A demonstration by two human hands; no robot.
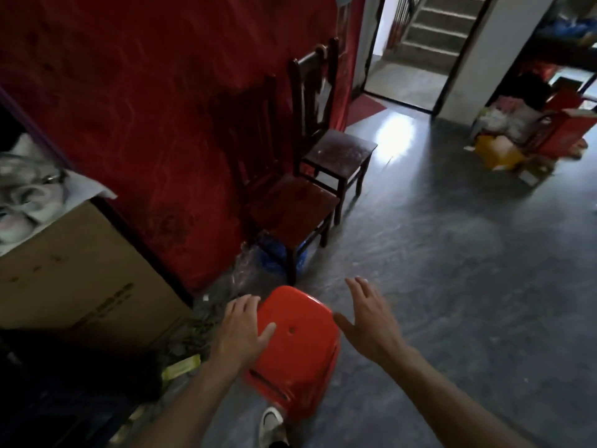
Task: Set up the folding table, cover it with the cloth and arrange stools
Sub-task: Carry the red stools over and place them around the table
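Observation:
A red plastic stool (298,347) stands on the grey floor just in front of me, with a small hole in the middle of its seat. My left hand (240,328) lies at the seat's left edge, thumb on top of the seat and fingers over the rim. My right hand (368,318) hovers open just off the seat's right edge, fingers spread, not touching it. No folding table or cloth is in view.
Two dark wooden chairs (290,202) (339,150) stand against the red wall (145,108) beyond the stool. A cardboard box (74,273) and clutter fill the left. Boxes and bags (529,137) sit at the far right. A doorway (416,53) leads to stairs.

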